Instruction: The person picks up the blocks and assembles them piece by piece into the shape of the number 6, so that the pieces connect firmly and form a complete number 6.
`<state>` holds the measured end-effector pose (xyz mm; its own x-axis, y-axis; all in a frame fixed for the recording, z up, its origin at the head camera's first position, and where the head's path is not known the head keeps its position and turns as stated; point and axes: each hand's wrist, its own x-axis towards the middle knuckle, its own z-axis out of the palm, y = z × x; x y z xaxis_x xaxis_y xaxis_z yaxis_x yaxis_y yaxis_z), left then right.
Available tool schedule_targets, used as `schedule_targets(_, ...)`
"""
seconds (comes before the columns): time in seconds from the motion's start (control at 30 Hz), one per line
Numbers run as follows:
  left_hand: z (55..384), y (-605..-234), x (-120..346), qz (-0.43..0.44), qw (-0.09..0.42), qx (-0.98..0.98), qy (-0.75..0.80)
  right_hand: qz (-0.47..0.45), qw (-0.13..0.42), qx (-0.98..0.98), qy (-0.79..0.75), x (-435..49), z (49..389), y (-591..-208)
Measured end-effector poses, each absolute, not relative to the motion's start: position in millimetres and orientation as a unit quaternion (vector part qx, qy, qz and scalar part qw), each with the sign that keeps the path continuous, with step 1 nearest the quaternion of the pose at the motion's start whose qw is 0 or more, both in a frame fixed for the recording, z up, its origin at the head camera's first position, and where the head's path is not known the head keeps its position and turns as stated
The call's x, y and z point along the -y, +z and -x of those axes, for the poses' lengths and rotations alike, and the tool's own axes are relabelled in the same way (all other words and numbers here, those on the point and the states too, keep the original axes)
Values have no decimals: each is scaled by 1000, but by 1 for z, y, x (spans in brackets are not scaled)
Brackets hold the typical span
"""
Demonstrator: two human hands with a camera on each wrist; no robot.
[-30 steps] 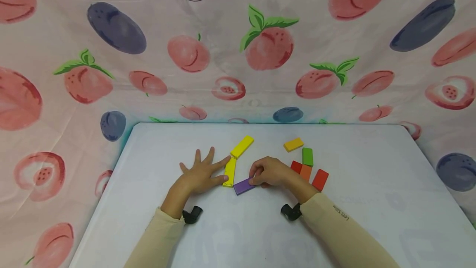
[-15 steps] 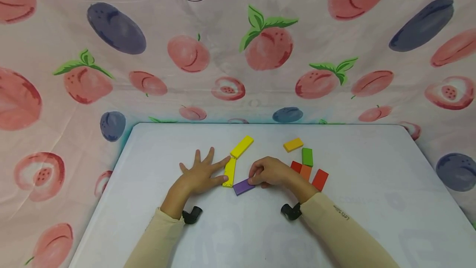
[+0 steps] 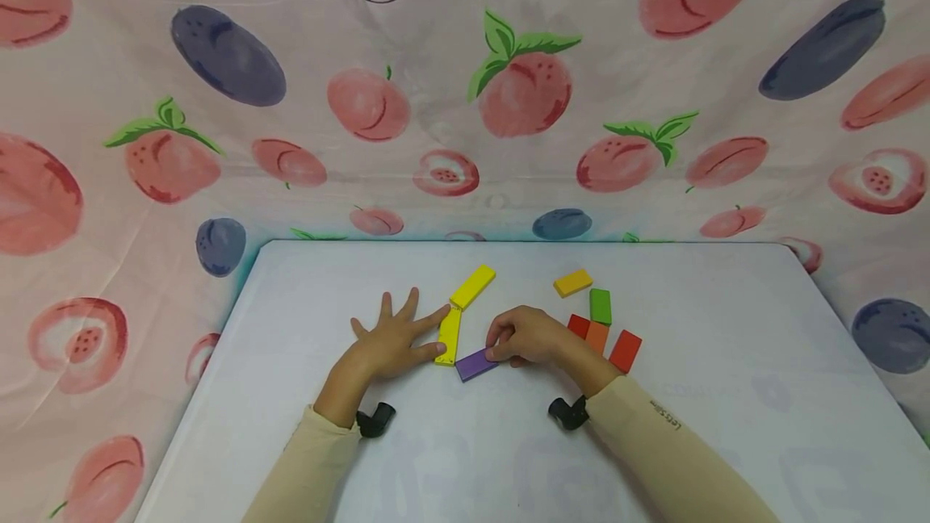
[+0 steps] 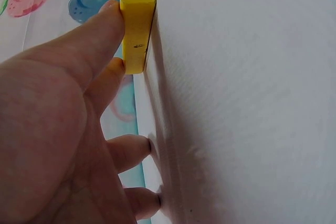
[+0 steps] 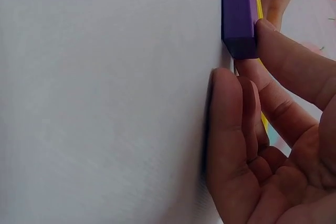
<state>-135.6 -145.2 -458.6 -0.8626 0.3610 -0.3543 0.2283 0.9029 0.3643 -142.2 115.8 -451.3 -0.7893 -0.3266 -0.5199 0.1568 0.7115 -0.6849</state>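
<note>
My left hand (image 3: 392, 345) lies with spread fingers at the left of the table, its thumb and forefinger touching a yellow block (image 3: 449, 336). The left wrist view shows those two fingertips on top of the yellow block (image 4: 138, 30). End to end with it, a second yellow block (image 3: 473, 286) slants up to the right. My right hand (image 3: 534, 337) pinches the right end of a purple block (image 3: 474, 366), whose left end sits right by the lower end of the yellow one. In the right wrist view, the thumb is on the face of the purple block (image 5: 240, 14).
Behind my right hand lie an orange-yellow block (image 3: 573, 282), a green block (image 3: 601, 306), an orange block (image 3: 596, 336) and two red blocks, one (image 3: 626, 351) off to the right. All are on a white table (image 3: 291, 281) backed by a fruit-print cloth (image 3: 305, 216).
The purple block has shifted very slightly left with my right hand. Otherwise, both hands and the other blocks keep their places.
</note>
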Motion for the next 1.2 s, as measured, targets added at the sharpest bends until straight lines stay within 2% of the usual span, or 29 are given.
schedule_targets(0.3, 136, -459, 146, -155, 215, -951, 158, 28, 364, -807, -464, -130, 149, -452)
schedule_targets(0.43, 135, -458, 145, -152, 219, -951, 156, 25, 362, -798, -481, -137, 148, -451)
schedule_targets(0.57, 135, -459, 145, -154, 219, -951, 154, 25, 338, -805, -487, -149, 146, -442)
schedule_targets(0.87, 137, -460, 145, -157, 220, -951, 154, 34, 249, -861, -442, -200, 151, -413)
schedule_targets(1.03, 136, -458, 144, -154, 221, -950, 156, 22, 210, -881, -424, -237, 159, -412)
schedule_targets(1.2, 135, -457, 144, -152, 220, -950, 159, -3, 197, -895, -399, -264, 164, -417)
